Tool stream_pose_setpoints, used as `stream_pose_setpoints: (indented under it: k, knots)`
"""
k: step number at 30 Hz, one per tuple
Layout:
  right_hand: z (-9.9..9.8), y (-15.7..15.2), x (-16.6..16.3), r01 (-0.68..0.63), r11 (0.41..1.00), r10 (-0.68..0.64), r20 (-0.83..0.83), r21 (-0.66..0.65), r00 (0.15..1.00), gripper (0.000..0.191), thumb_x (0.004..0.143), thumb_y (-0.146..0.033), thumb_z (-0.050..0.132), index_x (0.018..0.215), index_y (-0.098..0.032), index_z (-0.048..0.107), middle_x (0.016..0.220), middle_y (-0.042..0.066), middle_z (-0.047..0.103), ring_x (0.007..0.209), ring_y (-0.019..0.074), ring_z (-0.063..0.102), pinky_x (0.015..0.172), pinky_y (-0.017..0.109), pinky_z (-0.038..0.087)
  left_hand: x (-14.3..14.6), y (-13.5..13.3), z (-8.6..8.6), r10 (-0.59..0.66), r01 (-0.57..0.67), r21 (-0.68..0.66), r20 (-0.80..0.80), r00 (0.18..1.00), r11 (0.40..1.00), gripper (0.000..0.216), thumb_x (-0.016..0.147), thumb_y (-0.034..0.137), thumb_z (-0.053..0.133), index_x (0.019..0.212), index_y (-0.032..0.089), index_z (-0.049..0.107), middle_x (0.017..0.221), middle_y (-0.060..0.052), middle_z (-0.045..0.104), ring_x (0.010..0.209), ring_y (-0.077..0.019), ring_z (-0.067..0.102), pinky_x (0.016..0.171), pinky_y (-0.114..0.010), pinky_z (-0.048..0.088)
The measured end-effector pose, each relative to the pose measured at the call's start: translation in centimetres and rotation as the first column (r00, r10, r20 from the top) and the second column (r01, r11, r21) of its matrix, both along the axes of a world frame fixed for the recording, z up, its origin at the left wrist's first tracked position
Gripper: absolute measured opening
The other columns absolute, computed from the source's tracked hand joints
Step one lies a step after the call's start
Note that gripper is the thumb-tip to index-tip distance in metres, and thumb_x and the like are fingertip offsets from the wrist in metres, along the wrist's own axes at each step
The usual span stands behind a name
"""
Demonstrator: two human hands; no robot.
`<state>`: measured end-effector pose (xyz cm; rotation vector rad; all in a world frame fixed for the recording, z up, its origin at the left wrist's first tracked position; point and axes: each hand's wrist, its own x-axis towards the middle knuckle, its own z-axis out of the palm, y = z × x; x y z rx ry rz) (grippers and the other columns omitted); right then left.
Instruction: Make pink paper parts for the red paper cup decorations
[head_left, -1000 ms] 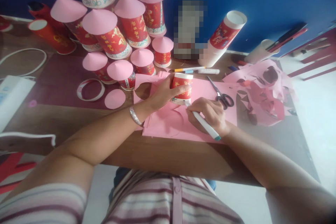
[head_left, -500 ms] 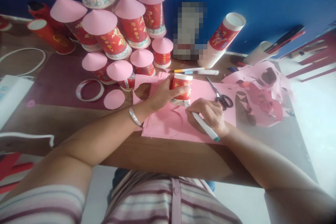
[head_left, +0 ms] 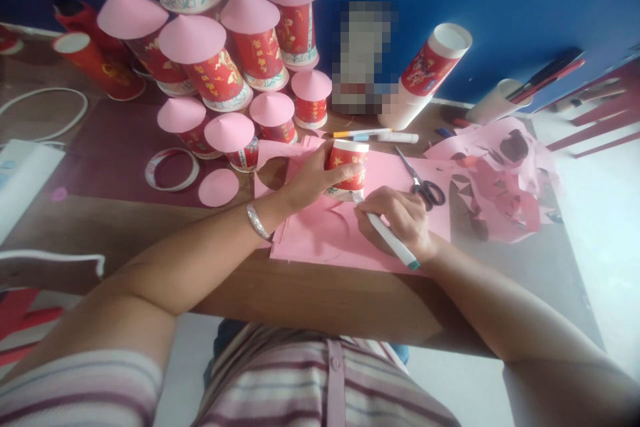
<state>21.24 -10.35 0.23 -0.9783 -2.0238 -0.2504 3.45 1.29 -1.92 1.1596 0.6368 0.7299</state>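
My left hand point(head_left: 311, 181) is wrapped round a red paper cup point(head_left: 346, 161) with gold figures and white bands at top and bottom. In my right hand point(head_left: 397, 217) is a white marker point(head_left: 387, 237) with a green end, held like a pen. Its tip meets the white band at the cup's lower edge; the exact contact is too small to make out. Beneath both hands lie pink paper sheets point(head_left: 305, 240). Black-handled scissors point(head_left: 425, 188) rest on the paper just beyond my right hand.
Several red cups with pink cone tops point(head_left: 193, 40) stand at the back left. A paper ring point(head_left: 171, 170) and a pink disc point(head_left: 219, 187) lie left. Cut pink scraps point(head_left: 510, 187) are heaped right. Behind are markers point(head_left: 363, 133), a tall cup stack point(head_left: 425, 77) and a pen holder point(head_left: 500, 101).
Almost nothing differs. The view has shifted slightly, and both hands keep their hold on the cup and the marker.
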Motion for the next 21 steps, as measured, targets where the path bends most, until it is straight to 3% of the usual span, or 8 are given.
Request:
stream_pose_setpoints:
  k: [13,21]
  knots:
    - [0.12,-0.17,-0.10,0.000,0.999,0.000,0.010,-0.035,1.000,0.029,0.099,0.000,0.069,0.103,-0.028,0.062,0.074,-0.008,0.065,0.056,0.0111,0.060,0.054,0.024,0.048,-0.10,0.11,-0.32,0.001,0.000,0.041,-0.012,1.000,0.999,0.061,0.080,0.053,0.103,0.113,0.022,0.063,0.104,-0.004,0.079,0.087,-0.0161,0.073,0.075,-0.027,0.060]
    - [0.27,-0.70,-0.71,0.016,0.983,-0.030,-0.072,-0.183,0.997,0.024,0.100,-0.004,0.064,0.096,-0.027,0.059,0.073,-0.008,0.067,0.056,0.0092,0.060,0.055,0.022,0.044,-0.27,0.19,-0.22,0.007,-0.003,0.112,-0.038,0.999,0.994,0.061,0.082,0.059,0.103,0.113,0.022,0.065,0.101,-0.003,0.080,0.088,-0.0168,0.075,0.077,-0.029,0.060]
